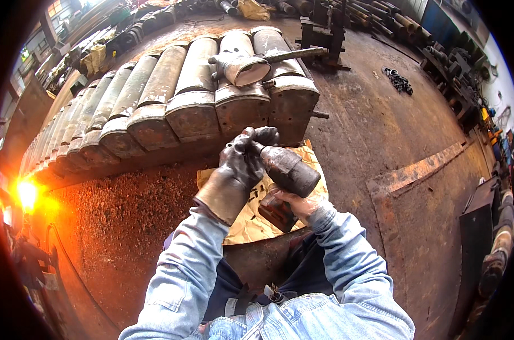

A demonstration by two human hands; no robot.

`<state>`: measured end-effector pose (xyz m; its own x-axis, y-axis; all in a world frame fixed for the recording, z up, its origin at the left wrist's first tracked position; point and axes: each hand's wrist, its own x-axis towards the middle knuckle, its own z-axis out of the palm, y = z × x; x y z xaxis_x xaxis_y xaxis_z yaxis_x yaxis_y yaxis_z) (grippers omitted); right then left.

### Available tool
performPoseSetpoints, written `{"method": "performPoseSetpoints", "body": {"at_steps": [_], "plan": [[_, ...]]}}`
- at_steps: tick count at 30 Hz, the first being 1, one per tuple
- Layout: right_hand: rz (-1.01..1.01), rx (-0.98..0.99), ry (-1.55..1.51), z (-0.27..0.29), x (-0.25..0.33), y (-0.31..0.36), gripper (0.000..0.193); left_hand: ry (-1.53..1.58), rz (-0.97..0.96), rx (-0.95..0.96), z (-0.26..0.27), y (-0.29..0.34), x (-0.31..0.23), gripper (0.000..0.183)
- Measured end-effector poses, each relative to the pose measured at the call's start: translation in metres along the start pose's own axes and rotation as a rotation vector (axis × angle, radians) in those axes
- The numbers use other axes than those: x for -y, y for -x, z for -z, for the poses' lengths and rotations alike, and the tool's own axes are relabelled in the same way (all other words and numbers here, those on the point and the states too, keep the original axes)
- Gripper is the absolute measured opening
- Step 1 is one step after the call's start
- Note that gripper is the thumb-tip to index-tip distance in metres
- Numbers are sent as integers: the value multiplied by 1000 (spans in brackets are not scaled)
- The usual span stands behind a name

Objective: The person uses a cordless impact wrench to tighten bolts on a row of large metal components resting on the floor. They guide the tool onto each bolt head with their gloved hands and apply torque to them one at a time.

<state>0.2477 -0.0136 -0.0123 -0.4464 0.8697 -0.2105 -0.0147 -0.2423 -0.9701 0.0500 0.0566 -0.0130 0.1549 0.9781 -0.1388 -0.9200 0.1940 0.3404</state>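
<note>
My right hand (303,205) is closed round the grip of a grimy cordless power driver (291,171), its nose pointing up and left. A reddish-black battery block (276,212) sits at its base. My left hand (242,161), in a black-stained glove with a tan cuff, is closed at the driver's nose. What its fingers pinch there is hidden. Beneath both hands lies a creased sheet of tan paper (251,226) with several small dark pieces on it. Just beyond stands a long row of worn metal cylinders with dark end blocks (242,110).
A dirty can-like vessel (248,71) with a rod (296,55) beside it rests on the cylinders. Crumbled debris (138,204) covers the floor at left, near a bright orange glow (27,192). A dark chain heap (398,80) and a floor plate (427,167) lie at right.
</note>
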Motion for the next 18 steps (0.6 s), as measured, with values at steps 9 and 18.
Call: {"method": "performPoseSetpoints", "body": {"at_steps": [9, 18], "plan": [[370, -211, 93, 11, 0, -1, 48, -1010, -434, 44, 13, -23, -2, 20], [232, -249, -308, 52, 4, 15, 42, -2207, -1133, 177, -54, -30, -8, 50]]}}
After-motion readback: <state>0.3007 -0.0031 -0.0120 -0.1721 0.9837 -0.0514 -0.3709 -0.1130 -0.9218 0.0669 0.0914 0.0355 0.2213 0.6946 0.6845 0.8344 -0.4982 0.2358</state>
